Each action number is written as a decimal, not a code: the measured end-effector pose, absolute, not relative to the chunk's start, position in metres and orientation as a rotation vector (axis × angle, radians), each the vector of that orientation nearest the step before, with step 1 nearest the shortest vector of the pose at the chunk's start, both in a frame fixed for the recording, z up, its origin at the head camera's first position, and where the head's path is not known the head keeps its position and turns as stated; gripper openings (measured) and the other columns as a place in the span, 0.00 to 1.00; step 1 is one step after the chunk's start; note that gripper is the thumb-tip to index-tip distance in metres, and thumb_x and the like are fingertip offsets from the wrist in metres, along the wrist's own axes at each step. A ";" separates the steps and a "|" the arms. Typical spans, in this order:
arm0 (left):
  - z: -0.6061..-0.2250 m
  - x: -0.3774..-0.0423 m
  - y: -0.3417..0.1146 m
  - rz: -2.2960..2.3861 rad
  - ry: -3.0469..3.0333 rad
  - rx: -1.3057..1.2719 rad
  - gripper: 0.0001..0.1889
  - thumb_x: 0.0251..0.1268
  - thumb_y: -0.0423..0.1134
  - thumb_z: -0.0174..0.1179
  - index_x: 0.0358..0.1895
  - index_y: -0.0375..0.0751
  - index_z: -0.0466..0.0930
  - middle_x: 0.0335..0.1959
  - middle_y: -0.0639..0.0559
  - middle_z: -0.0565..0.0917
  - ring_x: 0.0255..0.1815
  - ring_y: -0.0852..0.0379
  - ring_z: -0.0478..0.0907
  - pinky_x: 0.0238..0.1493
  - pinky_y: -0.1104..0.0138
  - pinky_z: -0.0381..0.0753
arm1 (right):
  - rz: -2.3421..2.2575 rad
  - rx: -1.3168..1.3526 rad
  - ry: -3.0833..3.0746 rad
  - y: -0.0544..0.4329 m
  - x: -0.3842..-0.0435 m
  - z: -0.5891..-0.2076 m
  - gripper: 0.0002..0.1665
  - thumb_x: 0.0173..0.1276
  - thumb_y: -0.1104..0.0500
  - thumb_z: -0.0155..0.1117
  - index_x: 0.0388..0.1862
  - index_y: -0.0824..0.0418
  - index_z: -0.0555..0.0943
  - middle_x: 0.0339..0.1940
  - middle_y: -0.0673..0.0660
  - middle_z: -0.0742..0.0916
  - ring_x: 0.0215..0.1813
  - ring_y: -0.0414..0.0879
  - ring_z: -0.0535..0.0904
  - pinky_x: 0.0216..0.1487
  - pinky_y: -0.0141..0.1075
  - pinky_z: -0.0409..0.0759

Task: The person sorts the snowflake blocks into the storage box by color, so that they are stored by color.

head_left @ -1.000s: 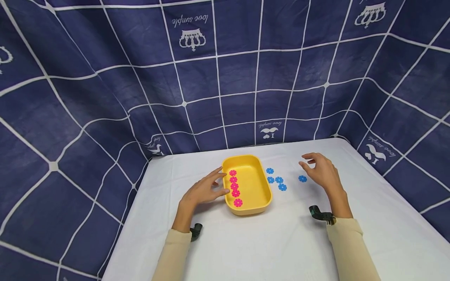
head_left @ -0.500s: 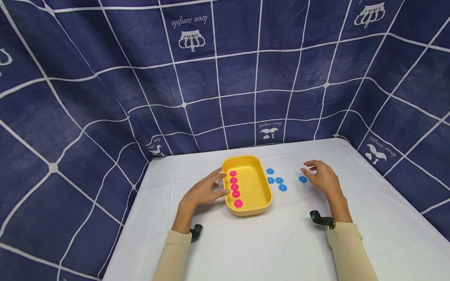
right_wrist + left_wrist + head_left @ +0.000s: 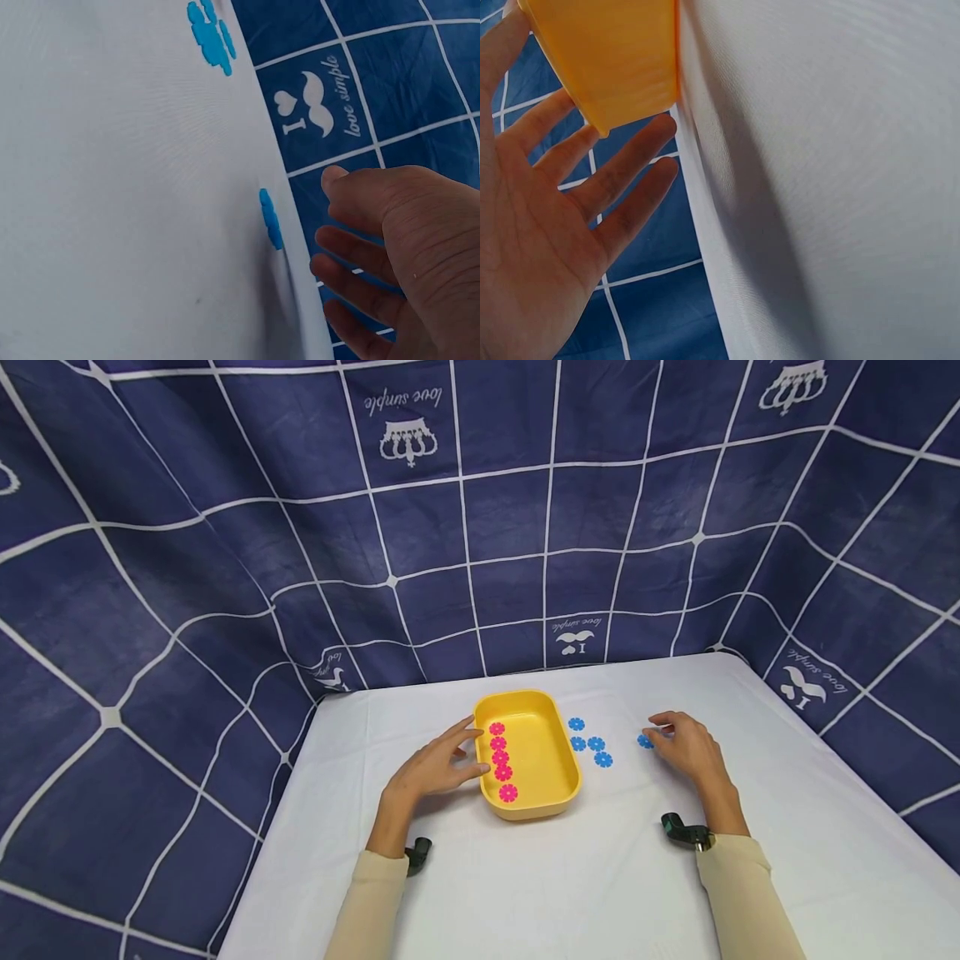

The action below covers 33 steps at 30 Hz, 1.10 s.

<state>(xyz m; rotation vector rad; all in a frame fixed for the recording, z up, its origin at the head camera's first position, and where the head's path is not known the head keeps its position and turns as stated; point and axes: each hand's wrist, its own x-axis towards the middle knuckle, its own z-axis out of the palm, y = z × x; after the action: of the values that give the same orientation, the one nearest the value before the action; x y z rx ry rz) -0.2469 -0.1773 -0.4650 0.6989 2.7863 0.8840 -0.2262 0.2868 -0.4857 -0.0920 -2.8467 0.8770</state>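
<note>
Head view: Left hand at the near-side long rim of the yellow tray, thumb and fingers parted, tips over the edge. Five pink flower-shaped pieces lie inside the tray, in a column just past the left fingertips. Right hand over the white cloth, well apart from the tray. One blue flower-shaped piece lies at the right thumb tip, partly covered by it. Four more blue pieces lie between that hand and the tray. Beige sleeves behind both wrists; navy checked curtain beyond the hands.

Left wrist view: Left-hand fingers extended and spread. The tray's outer wall stands between thumb and fingers; whether every fingertip touches it, cannot tell.

Right wrist view: Right-hand thumb and fingers slightly bent, a gap between them, nothing pinched. The single blue piece rests on the cloth off the thumb tip, a visible gap separating them. The blue group lies farther from the hand.
</note>
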 end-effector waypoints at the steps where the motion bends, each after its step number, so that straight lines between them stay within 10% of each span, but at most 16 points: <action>1: -0.465 -0.247 -0.177 0.882 2.786 0.698 0.40 0.69 0.64 0.70 0.79 0.53 0.73 0.88 0.61 0.58 0.63 0.54 0.85 0.67 0.47 0.82 | 0.872 -0.092 -2.848 0.287 -0.226 -0.487 0.28 0.79 0.47 0.66 0.67 0.65 0.83 0.63 0.73 0.84 0.64 0.72 0.79 0.60 0.71 0.75; 33: -0.461 -0.246 -0.176 0.852 2.794 0.690 0.41 0.68 0.67 0.68 0.80 0.55 0.72 0.88 0.61 0.57 0.62 0.54 0.84 0.66 0.48 0.82 | 0.792 -0.098 -2.880 0.288 -0.230 -0.501 0.28 0.73 0.48 0.74 0.60 0.69 0.87 0.65 0.73 0.83 0.68 0.72 0.76 0.67 0.70 0.73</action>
<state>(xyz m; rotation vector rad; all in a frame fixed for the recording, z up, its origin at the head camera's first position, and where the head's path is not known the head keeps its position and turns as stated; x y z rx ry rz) -0.2458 -0.1762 -0.4609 0.6904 2.7939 0.8524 -0.2295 0.2880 -0.5013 -0.0975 -2.8804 0.7921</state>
